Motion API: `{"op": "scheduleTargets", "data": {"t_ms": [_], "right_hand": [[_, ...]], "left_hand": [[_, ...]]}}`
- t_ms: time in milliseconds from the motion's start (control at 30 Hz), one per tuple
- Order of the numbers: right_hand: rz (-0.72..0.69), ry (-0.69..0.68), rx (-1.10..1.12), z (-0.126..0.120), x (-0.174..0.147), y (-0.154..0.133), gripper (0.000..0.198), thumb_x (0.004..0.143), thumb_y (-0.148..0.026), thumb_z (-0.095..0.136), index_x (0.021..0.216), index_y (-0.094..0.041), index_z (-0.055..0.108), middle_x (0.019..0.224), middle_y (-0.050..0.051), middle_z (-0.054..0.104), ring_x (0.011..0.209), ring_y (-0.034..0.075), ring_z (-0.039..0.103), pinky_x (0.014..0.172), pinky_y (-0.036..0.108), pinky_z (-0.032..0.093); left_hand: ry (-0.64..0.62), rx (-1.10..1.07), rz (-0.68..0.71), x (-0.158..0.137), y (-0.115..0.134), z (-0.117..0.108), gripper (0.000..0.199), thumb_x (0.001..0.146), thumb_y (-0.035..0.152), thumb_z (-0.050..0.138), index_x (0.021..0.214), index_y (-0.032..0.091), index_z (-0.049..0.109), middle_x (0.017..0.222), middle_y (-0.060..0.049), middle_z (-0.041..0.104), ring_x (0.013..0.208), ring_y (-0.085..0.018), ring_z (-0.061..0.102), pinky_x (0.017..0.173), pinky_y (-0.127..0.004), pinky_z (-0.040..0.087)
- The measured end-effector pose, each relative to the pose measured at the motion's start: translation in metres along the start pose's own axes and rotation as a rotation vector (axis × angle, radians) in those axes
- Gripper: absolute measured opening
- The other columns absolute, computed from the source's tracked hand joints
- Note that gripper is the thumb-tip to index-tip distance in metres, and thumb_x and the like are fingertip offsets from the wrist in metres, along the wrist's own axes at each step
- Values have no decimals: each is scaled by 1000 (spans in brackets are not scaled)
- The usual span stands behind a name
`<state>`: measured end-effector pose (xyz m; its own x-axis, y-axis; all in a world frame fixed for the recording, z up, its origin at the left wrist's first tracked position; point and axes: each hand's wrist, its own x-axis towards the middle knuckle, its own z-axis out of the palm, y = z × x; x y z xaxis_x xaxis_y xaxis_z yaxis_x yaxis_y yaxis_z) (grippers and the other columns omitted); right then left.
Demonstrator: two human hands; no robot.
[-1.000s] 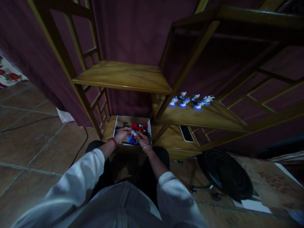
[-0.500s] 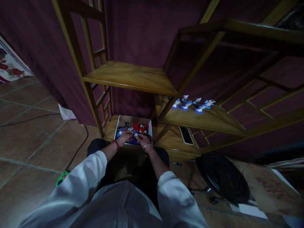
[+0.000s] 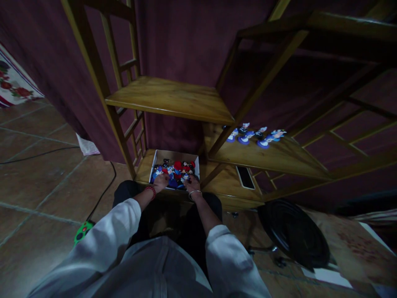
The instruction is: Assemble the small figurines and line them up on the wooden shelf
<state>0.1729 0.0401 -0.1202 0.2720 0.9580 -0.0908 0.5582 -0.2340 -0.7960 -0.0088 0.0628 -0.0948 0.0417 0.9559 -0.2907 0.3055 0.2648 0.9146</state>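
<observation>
A shallow white box (image 3: 175, 155) on the lowest shelf holds a jumble of small figurines (image 3: 177, 166) in red, black, blue and white. Over its front left part is my left hand (image 3: 161, 182), fingers curled down among the blue pieces; what they hold, if anything, is hidden. At the front right of the box my right hand (image 3: 194, 184) is closed around a small blue-and-white figurine (image 3: 186, 177). A red bead bracelet is on the left wrist, a pale bangle on the right.
Several blue-and-white figurines (image 3: 246, 137) stand on the wooden shelf (image 3: 279, 159) to the right. A phone (image 3: 245, 178) lies below it. An upper shelf (image 3: 170, 97) overhangs the box. A black round stool (image 3: 293, 231) stands right; a green device (image 3: 83, 231) with a cable is on the floor left.
My hands, close together over a blue-and-white figurine before, have moved apart. The figurine is now in my right hand, further right, while my left hand has dropped toward the pieces. The view shifted slightly.
</observation>
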Motion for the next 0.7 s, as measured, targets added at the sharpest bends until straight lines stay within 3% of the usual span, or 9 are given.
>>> {"op": "scheduleTargets", "data": {"t_ms": [167,300,467,700], "right_hand": [[55,33,-36,1,-1,-3,17,75,-27,55,89,-19,59,78,2,68,71,15,66,72,29,53],[103,-19,111,0,-6,-9,20,77,-25,52,96,-19,54,72,2,68,58,15,65,56,25,54],[119,-62,177,-4,-13,-22,21,79,-22,49,100,-18,50,67,4,67,53,16,65,44,23,51],[140,-60,251,-4,-11,-23,19,81,-24,47,99,-17,48,64,4,66,53,17,65,42,23,51]], "left_hand": [[16,87,11,5,-5,6,18,61,2,57,60,20,61,66,-3,62,88,-21,59,91,-33,38],[17,141,29,2,-6,7,19,63,5,58,71,20,65,74,-3,64,88,-20,58,90,-32,38],[-9,183,62,-4,0,6,34,65,10,58,96,22,66,80,-2,67,83,-19,59,87,-30,40],[-77,239,122,-8,0,4,21,67,18,60,85,20,72,69,-4,66,71,-20,59,75,-29,43]]}}
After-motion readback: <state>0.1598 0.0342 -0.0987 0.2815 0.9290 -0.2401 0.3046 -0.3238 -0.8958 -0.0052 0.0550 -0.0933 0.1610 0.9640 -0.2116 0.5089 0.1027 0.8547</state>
